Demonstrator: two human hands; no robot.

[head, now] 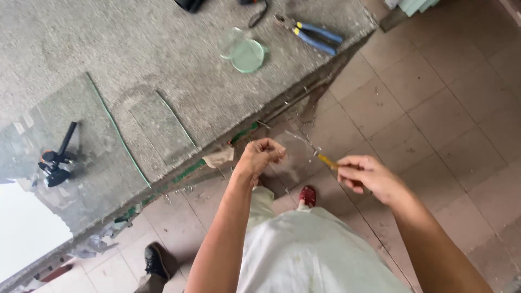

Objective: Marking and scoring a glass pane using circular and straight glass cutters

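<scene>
My left hand (259,155) is curled shut, fingertips pinching one edge of a small clear glass piece (293,154) held in the air just off the counter's (163,59) near edge, above the tiled floor (450,108). My right hand (366,176) is clenched around a slim yellow-handled tool (327,160), its tip touching the glass piece's right edge. On the counter, two flat glass sheets lie near that edge: a large one (81,146) toward the left end and a smaller one (163,127) beside it. A black and orange tool (56,159) rests on the large sheet. Toward the far edge sit round glass discs (245,53), with blue-handled pliers (312,32) near the far right corner. My red shoe (307,196) shows on the floor below the glass.
</scene>
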